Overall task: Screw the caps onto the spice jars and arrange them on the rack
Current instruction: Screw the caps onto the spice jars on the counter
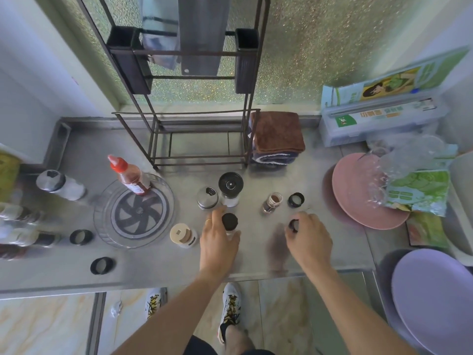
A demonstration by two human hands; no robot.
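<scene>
My left hand (218, 239) is wrapped around a small spice jar (229, 222) that stands on the steel counter, its dark top showing between thumb and fingers. My right hand (308, 238) pinches a black cap (293, 224) just above the counter. An uncapped jar of brown spice (271, 202) stands between the hands, further back, with a loose black cap (296, 200) to its right. The black wire rack (197, 139) stands at the back, its bottom shelf bare. Two more black caps (81, 237) (101, 265) lie at the left.
A steel shaker (207, 198), a black-topped grinder (230, 188) and a beige-lidded jar (183, 235) stand near my left hand. A turntable (107, 226) carries a red sauce bottle (128, 175). Folded cloths (277, 137), pink plate (358, 201), purple plate (435, 298) sit right; several jars lie far left.
</scene>
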